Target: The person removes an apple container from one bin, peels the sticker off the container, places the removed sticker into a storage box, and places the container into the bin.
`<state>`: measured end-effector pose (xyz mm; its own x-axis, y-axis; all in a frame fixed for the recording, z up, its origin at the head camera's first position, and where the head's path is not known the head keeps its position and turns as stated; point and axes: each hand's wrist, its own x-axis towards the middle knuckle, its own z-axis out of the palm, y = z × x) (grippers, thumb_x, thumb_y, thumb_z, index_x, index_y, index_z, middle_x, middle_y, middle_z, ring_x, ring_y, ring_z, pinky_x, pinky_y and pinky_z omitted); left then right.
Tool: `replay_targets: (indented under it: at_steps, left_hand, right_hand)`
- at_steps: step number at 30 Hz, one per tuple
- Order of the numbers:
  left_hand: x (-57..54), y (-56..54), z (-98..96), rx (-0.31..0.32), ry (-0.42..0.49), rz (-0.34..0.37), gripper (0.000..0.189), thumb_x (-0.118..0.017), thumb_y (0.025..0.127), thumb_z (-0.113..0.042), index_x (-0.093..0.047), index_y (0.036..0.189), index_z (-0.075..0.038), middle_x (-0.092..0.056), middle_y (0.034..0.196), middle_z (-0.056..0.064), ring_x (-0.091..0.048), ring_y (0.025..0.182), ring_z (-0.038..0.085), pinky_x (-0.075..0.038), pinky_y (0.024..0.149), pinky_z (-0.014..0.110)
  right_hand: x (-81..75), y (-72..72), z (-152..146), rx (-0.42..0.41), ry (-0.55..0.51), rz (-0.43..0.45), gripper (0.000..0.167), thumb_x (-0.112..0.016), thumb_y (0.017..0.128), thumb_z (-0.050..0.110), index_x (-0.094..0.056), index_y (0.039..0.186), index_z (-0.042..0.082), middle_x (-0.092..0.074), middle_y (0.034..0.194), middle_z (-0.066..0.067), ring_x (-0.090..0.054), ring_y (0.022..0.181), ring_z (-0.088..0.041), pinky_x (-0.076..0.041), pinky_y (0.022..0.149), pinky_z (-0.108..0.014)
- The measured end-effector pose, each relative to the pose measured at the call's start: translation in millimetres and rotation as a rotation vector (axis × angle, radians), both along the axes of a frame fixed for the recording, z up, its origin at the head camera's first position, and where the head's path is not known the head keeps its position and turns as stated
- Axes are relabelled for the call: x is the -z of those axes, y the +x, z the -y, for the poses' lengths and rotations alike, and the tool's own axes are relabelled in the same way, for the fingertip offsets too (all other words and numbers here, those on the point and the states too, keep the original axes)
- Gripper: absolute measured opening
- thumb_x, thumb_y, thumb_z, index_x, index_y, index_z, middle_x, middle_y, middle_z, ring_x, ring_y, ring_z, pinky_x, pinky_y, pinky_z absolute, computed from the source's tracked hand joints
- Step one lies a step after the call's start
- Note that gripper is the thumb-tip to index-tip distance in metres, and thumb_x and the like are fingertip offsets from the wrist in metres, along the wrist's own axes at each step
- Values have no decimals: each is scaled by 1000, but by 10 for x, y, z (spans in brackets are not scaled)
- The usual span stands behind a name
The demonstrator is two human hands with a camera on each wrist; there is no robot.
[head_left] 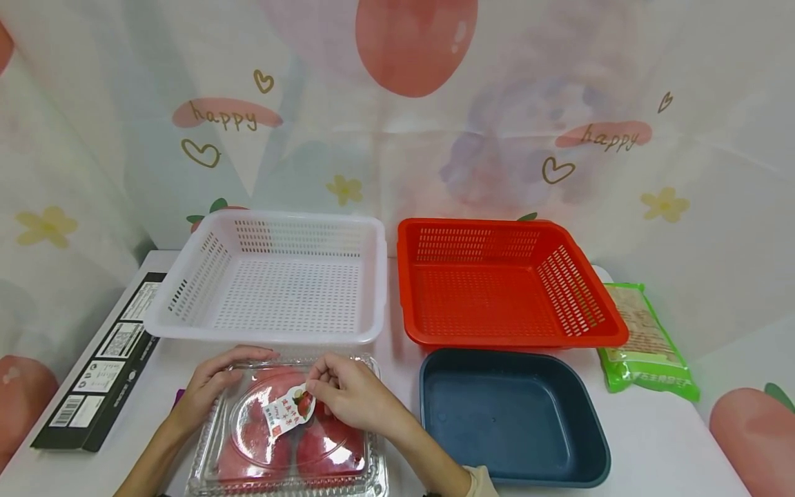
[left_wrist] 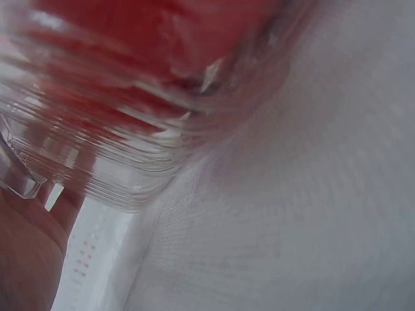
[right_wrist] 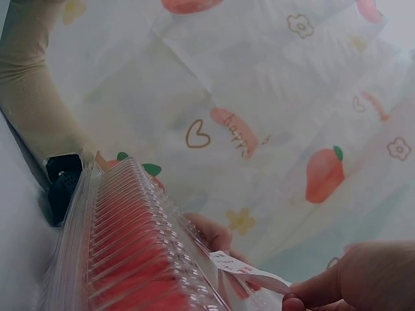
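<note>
A clear plastic clamshell box lies at the front left of the table, with large red round fruits inside. On its lid is a white label with a fruit picture and red writing. My right hand pinches the label's right end between thumb and finger. In the right wrist view the label rises off the lid toward that hand. My left hand holds the box at its far left corner, the fingers along the back edge. Its hand shows beside the box's ribbed wall.
Behind the box stands a white slotted basket, with a red one to its right. A dark blue basin is right of my right hand. A black box lies far left, a green-edged bag far right.
</note>
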<state>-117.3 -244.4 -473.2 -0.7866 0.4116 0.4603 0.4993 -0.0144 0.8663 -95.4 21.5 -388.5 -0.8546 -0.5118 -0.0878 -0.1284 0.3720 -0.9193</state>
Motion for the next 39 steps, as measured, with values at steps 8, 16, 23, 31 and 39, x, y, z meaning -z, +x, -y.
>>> replay_targets:
  at_steps: [8,16,23,31,39]
  left_hand:
    - [12,-8,-4,6,18,-21,48,-29,87,15,-59,124,5,-65,127,4,-56,123,9,-40,103,16]
    - [2,-12,-9,8,15,-32,49,-29,86,16,-59,124,4,-65,126,4,-56,123,9,-40,103,15]
    - [-5,0,-1,-1,-10,-2,47,-30,88,14,-59,123,4,-65,127,-1,-56,123,6,-40,103,14]
    - [9,1,19,-13,-44,45,42,-31,89,12,-58,121,9,-64,128,-8,-56,122,4,-41,102,15]
    - [-3,0,14,-3,-33,49,42,-30,89,11,-58,121,9,-64,128,-7,-56,122,5,-42,101,15]
  right_hand:
    - [6,1,-2,-3,1,-14,9,-60,95,17,-62,92,9,-57,66,-2,-51,54,-3,-40,54,-16]
    - [4,4,0,2,14,-26,9,-60,95,17,-62,91,9,-57,66,-1,-52,55,-2,-41,55,-16]
    - [0,3,2,1,14,-12,9,-60,95,17,-62,92,9,-56,65,0,-52,55,-3,-41,56,-16]
    - [2,-1,4,-2,21,-8,7,-59,95,14,-61,92,9,-57,66,-1,-52,56,-3,-44,59,-16]
    - [-9,-15,-12,-23,-13,24,4,-57,94,9,-60,92,6,-55,68,0,-52,57,-5,-44,59,-15]
